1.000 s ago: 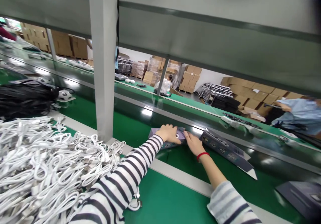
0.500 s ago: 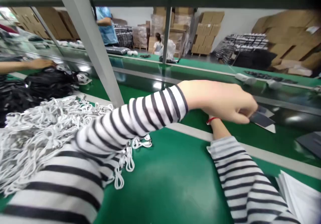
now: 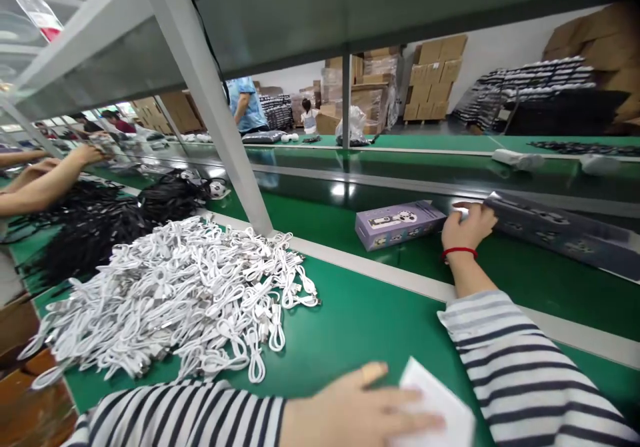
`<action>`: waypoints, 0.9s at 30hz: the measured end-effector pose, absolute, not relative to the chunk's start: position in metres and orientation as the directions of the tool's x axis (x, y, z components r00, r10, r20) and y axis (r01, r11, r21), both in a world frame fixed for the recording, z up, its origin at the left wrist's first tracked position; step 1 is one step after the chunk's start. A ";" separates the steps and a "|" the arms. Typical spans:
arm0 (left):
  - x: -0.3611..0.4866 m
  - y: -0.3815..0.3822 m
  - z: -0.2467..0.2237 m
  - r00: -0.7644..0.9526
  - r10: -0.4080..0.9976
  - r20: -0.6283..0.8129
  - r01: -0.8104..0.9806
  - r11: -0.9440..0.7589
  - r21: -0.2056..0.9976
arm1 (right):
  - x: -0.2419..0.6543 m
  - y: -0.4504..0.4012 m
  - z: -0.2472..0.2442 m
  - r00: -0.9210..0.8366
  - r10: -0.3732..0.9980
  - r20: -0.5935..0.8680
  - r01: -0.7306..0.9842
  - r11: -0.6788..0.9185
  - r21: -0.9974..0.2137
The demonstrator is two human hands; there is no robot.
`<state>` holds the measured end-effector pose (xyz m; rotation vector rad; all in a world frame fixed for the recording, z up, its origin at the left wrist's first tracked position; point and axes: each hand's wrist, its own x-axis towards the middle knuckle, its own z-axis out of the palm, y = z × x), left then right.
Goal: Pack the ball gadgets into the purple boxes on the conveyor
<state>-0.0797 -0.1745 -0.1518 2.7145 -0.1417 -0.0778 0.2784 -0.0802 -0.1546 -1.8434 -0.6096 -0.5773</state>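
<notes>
My left hand [image 3: 365, 407], blurred, has its fingers spread over a white paper piece [image 3: 440, 407] at the bottom of the view. On the dark belt, my right hand [image 3: 467, 225], with a red band at the wrist, has curled fingers around a small white item, only partly visible. It sits between a purple printed box [image 3: 400, 224] on its left and a long, darker open box [image 3: 560, 230] on its right. A large heap of white cables [image 3: 175, 300] lies on the green table [image 3: 340, 313] to the left.
A slanted grey post [image 3: 215, 107] rises behind the white cables. Black cables [image 3: 115, 223] lie further left, near another person's hands [image 3: 60, 170]. White wrapped items [image 3: 517, 160] rest across the belt, and stacked cartons [image 3: 435, 77] stand in the background.
My left hand has come back from over the belt to the white paper near me. My right hand, mostly hidden before, now shows beside the boxes. The view has shifted left.
</notes>
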 end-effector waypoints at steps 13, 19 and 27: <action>-0.067 -0.134 -0.141 0.961 0.193 0.201 0.171 -0.978 0.120 | 0.133 -0.130 -0.066 0.420 0.399 0.815 0.903 -0.097 -0.418; -0.072 -0.133 -0.144 0.949 0.147 0.278 0.130 -0.988 0.080 | 0.101 -0.299 -0.071 0.328 0.757 0.565 0.941 -0.314 -0.125; -0.072 -0.130 -0.156 0.931 0.118 0.345 0.103 -0.993 0.062 | 0.236 -0.428 -0.181 0.909 0.353 0.223 0.407 -0.628 -0.663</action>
